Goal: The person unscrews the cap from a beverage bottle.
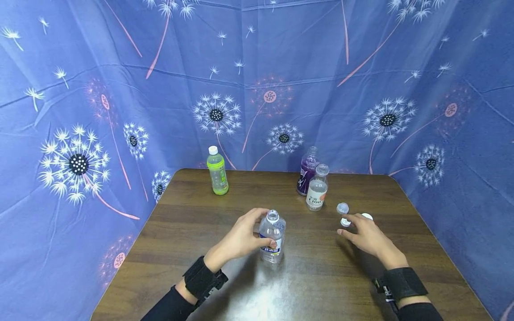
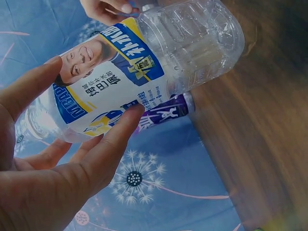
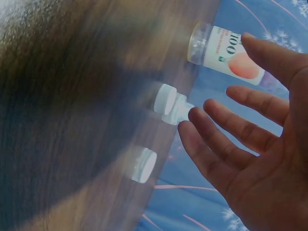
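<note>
The left hand (image 1: 239,237), a black strap (image 1: 202,276) round its wrist, has its thumb and fingers bent in a grip. Beyond it, towards the far left corner of the tabletop (image 1: 172,249), we see a green-labelled bottle (image 1: 218,171) standing with its white lid on. What the left hand grips is a clear bottle (image 1: 272,255), uncapped and upright, roughly midway between the tabletop's left and right edges; we cannot tell whether its base touches the wood. Its thumb lies across the label (image 2: 103,77), which is white, blue and yellow.

Further right, near the far edge, we find a purple-labelled bottle (image 1: 306,174) and, just in front of it, a peach-labelled bottle (image 1: 316,196), both upright and without caps. Towards the right edge lie a translucent cap (image 1: 342,208), a small white cap (image 1: 345,222) and another white cap (image 1: 367,216). The right hand (image 1: 371,239) hangs just beside these three, fingers loosely spread and holding nothing. Behind the far edge we see a blue cloth (image 1: 333,116) with dandelions.
</note>
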`<state>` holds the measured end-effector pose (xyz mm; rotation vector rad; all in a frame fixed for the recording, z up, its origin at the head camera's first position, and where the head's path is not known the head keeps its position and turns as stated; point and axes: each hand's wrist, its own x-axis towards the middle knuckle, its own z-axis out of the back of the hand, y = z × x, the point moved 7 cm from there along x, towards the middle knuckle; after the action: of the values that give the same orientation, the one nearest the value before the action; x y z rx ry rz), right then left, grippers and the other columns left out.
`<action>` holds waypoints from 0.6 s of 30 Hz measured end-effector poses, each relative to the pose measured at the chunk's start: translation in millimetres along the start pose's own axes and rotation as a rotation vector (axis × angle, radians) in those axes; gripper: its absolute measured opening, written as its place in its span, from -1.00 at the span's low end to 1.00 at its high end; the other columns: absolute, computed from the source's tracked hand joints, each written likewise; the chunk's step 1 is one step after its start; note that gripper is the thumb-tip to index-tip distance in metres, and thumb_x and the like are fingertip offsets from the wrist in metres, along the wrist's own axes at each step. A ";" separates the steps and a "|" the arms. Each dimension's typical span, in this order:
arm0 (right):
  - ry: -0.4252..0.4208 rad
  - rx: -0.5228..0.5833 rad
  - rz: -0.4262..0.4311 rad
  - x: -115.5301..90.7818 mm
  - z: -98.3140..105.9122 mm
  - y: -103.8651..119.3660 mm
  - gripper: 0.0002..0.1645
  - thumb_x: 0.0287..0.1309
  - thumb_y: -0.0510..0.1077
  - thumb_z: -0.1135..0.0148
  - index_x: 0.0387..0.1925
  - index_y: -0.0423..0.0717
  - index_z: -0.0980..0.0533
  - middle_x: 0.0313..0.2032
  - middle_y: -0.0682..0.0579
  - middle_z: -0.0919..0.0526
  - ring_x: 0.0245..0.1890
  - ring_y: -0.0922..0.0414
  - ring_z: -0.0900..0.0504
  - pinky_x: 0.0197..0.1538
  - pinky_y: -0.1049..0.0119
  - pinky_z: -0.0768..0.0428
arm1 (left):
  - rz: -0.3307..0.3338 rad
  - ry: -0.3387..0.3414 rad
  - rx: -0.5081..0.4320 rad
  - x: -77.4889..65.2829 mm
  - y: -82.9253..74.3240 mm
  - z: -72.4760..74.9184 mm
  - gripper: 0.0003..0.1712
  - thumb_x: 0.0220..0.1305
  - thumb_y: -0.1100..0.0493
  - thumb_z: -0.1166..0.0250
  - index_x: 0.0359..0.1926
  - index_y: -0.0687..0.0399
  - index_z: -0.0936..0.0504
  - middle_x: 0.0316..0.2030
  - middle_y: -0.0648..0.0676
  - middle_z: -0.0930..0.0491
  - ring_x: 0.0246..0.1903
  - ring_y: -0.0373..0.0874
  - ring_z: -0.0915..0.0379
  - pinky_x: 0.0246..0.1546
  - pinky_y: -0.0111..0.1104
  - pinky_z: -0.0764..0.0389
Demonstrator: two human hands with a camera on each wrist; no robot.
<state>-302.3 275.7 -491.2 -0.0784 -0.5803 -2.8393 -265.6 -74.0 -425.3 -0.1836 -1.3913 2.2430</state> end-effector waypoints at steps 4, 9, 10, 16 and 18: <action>0.012 -0.017 -0.006 6.5 -5.2 -5.1 -0.24 0.26 0.11 -0.37 0.30 -0.28 -0.45 0.13 -0.35 -0.59 0.11 -0.32 -0.60 0.08 -0.29 -0.60 | 0.004 0.001 -0.019 -4.3 3.9 -3.5 -0.11 0.00 0.29 -0.61 0.35 0.10 -0.39 0.19 0.08 -0.49 0.19 0.07 -0.53 -0.10 -0.46 -0.75; 0.023 -0.036 0.006 13.9 -8.2 -7.0 -0.29 0.24 0.06 -0.39 0.26 -0.32 -0.47 0.11 -0.38 -0.60 0.12 -0.35 -0.59 0.08 -0.29 -0.60 | 0.006 -0.005 -0.020 -8.6 9.1 -6.0 -0.12 -0.02 0.27 -0.62 0.33 0.09 -0.41 0.17 0.08 -0.49 0.19 0.11 -0.52 -0.10 -0.42 -0.76; 0.021 -0.042 0.014 15.7 -8.3 -6.3 -0.30 0.23 0.04 -0.40 0.24 -0.33 -0.48 0.10 -0.39 -0.59 0.11 -0.36 -0.59 0.07 -0.29 -0.60 | 0.007 -0.009 -0.019 -9.5 9.7 -6.2 -0.11 -0.04 0.26 -0.63 0.32 0.08 -0.41 0.16 0.07 -0.50 0.18 0.10 -0.52 -0.11 -0.43 -0.76; 0.040 -0.073 0.005 25.1 -11.4 -7.2 -0.33 0.21 0.00 -0.41 0.21 -0.36 -0.50 0.07 -0.41 -0.59 0.08 -0.37 -0.60 0.06 -0.28 -0.62 | -0.011 -0.032 0.004 -12.2 8.9 -8.6 -0.12 -0.07 0.26 -0.65 0.29 0.02 -0.43 0.15 0.03 -0.51 0.15 0.05 -0.54 -0.14 -0.50 -0.74; 0.057 -0.072 -0.013 27.1 -13.4 -9.1 -0.32 0.22 -0.02 -0.41 0.23 -0.35 -0.49 0.10 -0.41 -0.58 0.11 -0.37 -0.58 0.07 -0.28 -0.62 | -0.016 -0.031 0.016 -12.9 8.1 -9.9 -0.13 -0.07 0.26 -0.64 0.29 0.01 -0.44 0.16 0.03 -0.50 0.14 0.04 -0.54 -0.14 -0.52 -0.73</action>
<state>-330.8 272.5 -504.2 -0.0063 -0.4682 -2.8647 -253.4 -75.0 -438.8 -0.1323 -1.3861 2.2526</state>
